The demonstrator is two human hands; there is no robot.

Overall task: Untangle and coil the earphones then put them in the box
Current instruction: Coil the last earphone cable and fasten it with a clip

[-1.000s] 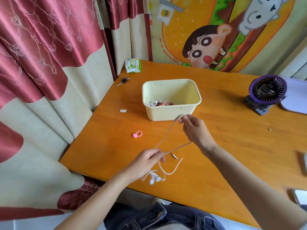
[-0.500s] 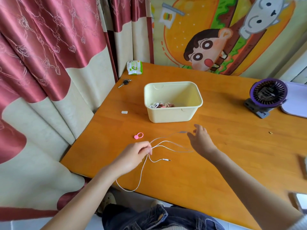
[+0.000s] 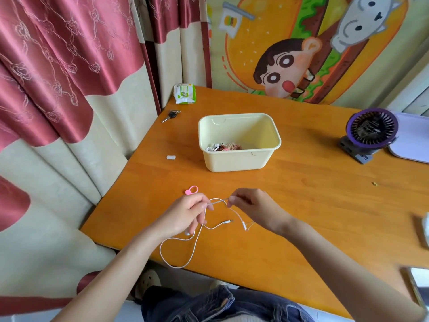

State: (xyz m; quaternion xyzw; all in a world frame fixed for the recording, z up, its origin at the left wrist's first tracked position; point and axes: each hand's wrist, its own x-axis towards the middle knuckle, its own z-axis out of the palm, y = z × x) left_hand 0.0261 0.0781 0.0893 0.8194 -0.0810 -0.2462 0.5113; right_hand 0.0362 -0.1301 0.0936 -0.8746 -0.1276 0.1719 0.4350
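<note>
White wired earphones hang between my two hands above the near part of the orange table. My left hand pinches the cable at one end of a short taut stretch, and my right hand pinches the other end. A long loop droops past the table's front edge. The plug lies on the table between my hands, and an earbud dangles under my right hand. The cream plastic box stands farther back, with a few small items in its bottom.
A pink ring clip lies just beyond my left hand. Keys, a green packet and a small white piece sit at the back left. A purple fan and a lilac tray stand right. A phone lies near right.
My right hand came down from near the box and closed in on my left hand, then took hold of the cable. The cable bundle came loose into a long hanging loop.
</note>
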